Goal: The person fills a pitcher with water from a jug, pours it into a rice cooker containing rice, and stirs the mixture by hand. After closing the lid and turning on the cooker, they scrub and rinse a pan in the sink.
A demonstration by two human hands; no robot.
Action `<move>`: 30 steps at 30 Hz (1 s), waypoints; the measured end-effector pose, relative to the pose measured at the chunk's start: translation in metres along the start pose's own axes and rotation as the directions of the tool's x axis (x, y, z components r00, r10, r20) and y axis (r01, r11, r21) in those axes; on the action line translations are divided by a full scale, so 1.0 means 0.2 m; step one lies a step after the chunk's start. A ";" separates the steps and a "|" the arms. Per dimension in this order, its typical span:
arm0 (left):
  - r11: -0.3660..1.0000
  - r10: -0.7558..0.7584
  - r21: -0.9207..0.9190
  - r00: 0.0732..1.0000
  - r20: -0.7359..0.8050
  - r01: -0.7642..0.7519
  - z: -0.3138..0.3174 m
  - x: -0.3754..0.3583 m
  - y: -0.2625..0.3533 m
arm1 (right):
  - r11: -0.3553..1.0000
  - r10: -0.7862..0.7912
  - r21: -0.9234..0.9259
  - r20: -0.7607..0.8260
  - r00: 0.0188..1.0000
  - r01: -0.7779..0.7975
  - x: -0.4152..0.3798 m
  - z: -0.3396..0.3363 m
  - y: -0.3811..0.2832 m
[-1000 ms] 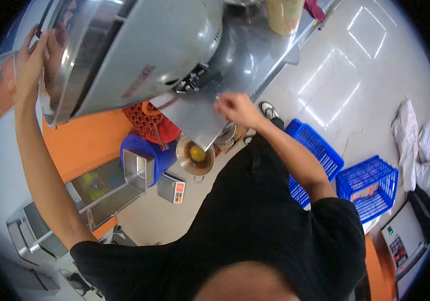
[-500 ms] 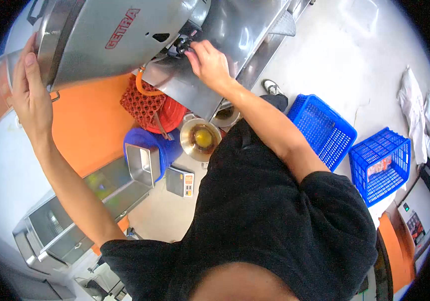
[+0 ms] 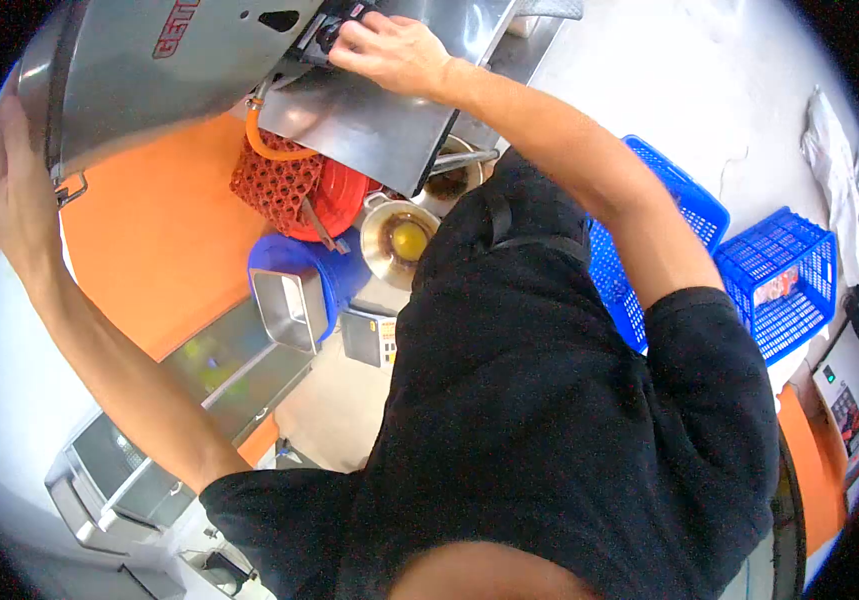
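A large stainless steel machine (image 3: 179, 90) with red lettering fills the upper left. My left hand (image 3: 11, 175) lies along the machine's outer rim at the far left, fingers stretched upward and somewhat blurred. My right hand (image 3: 389, 52) is at a black control box on the machine's right side. Its fingers are curled around a black knob (image 3: 328, 37), which they partly cover. An orange hose (image 3: 261, 142) comes out below that box and bends over the steel table (image 3: 359, 120).
Under the table edge stand a metal pot (image 3: 381, 245) with yellow liquid, a red basin (image 3: 344, 190), red egg trays (image 3: 269, 180) and a blue bin (image 3: 334, 275) with a steel pan (image 3: 289, 305). A scale (image 3: 369, 337) is nearby. Blue crates (image 3: 684, 195) stand at right.
The machine and table sit higher and further left in view. My right hand has shifted up and left, still at the knob with fingers more bunched. My left hand has moved toward the left edge.
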State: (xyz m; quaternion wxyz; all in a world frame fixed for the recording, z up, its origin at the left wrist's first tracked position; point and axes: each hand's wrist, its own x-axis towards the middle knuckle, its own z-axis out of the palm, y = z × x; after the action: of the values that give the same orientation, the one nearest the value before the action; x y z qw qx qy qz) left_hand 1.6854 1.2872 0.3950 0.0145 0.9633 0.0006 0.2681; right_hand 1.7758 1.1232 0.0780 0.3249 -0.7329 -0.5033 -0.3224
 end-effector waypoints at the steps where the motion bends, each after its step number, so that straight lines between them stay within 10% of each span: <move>1: 1.000 0.012 -0.003 1.000 -0.006 -0.012 0.00 0.01 -0.01 | 1.000 0.002 -0.012 -0.007 1.000 -0.002 0.01 -0.01 0.04; 11: 0.989 -0.135 -0.070 0.987 -0.088 0.129 0.06 -0.03 0.03 | 0.879 -0.456 -0.171 -0.033 0.889 0.445 0.05 0.02 0.17; 19: 0.992 -0.117 -0.063 0.986 -0.122 0.110 0.08 -0.03 0.03 | 1.000 0.025 0.001 -0.101 0.995 -0.025 -0.02 0.07 0.01; 25: 0.993 -0.112 -0.039 0.982 -0.150 0.107 0.08 -0.02 -0.02 | 0.817 0.565 0.229 -0.125 0.816 -0.530 -0.04 0.05 -0.11; 30: 0.998 -0.052 0.034 0.986 -0.160 0.058 0.08 -0.02 -0.03 | 0.841 0.528 0.189 -0.075 0.846 -0.507 -0.06 0.09 -0.10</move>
State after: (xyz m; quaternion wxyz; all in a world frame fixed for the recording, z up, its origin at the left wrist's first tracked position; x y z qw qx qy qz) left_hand 1.6900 1.2934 0.3784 0.0034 0.9385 0.0333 0.3436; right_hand 1.7566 1.1358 0.0610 0.4890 -0.7912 -0.2897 -0.2255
